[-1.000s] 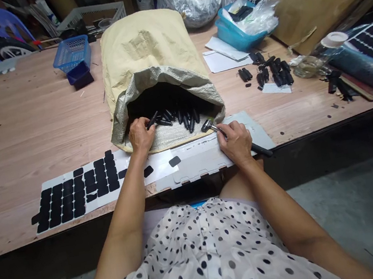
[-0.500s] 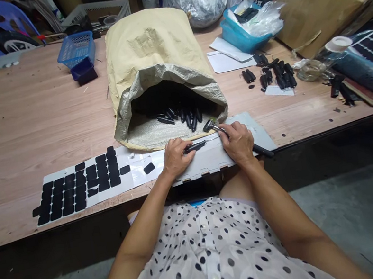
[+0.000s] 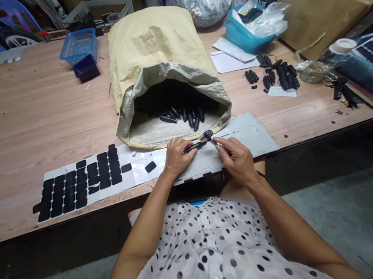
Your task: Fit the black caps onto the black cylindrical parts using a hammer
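Observation:
My left hand [image 3: 179,156] is closed on a slim black piece [image 3: 195,146], which lies over a flat grey-white board [image 3: 244,136] at the table's front edge. In my right hand [image 3: 236,157] is a small hammer [image 3: 207,134], gripped by its metal shaft just behind the head. The hammer head is at the right end of the black piece; whether the two touch, I cannot tell. Just beyond my hands, a cream woven sack [image 3: 157,38] lies with its mouth towards me, several similar black pieces [image 3: 191,117] inside.
To the left lies a sheet of black rounded stickers [image 3: 81,179]. Blue baskets [image 3: 79,45] stand at the back left. On the right are a pile of black parts [image 3: 283,74], a turquoise basket [image 3: 247,35], white papers [image 3: 231,57] and a cardboard box [image 3: 321,5].
My right hand has moved left and tilted, bringing the hammer head over to the end of the black piece. My left hand keeps its hold in nearly the same place.

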### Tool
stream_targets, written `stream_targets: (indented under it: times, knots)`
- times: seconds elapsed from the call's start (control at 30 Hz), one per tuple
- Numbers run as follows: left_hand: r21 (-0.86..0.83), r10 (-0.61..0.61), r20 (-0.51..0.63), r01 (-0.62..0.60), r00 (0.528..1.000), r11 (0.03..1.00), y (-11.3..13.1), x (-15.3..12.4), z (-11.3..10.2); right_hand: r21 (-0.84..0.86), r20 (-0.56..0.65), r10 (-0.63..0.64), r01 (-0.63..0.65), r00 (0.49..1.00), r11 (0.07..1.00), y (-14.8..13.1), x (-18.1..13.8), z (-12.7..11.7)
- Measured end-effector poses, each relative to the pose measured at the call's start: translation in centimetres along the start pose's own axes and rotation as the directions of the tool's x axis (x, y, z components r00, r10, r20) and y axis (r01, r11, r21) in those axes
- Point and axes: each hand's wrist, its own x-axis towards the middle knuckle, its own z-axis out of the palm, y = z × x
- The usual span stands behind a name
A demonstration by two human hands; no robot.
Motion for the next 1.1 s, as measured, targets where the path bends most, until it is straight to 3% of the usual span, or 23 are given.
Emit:
stream_targets:
  times: [0.37, 0.53, 0.73, 0.87, 1.1]
  knots:
    - [-0.011, 0.001, 0.000, 0.000, 1.000, 1.000, 0.0, 0.1, 0.2, -0.110, 0.035, -0.011, 0.015, 0.999, 0.994, -0.8, -0.5, -0.2]
    - [-0.004, -0.014, 0.008, 0.014, 1.000, 1.000, 0.2, 0.2, 0.2, -0.071, 0.011, -0.039, 0.039, 0.999, 0.997, -1.7, 0.0, -0.4]
    - [-0.002, -0.023, 0.010, 0.023, 1.000, 1.000, 0.1, 0.2, 0.4, -0.099, 0.083, -0.061, 0.069, 0.995, 0.993, -2.1, -0.4, 0.4]
    - [-0.006, -0.010, -0.002, 0.010, 1.000, 1.000, 0.1, 0.3, 0.5, -0.147, 0.029, -0.036, 0.040, 0.999, 0.988, -0.8, 0.6, 0.3]
    - [0.013, -0.021, -0.002, 0.021, 1.000, 1.000, 0.3, 0.3, 0.4, -0.351, -0.129, 0.085, -0.125, 0.988, 0.928, 4.2, 4.0, 0.8]
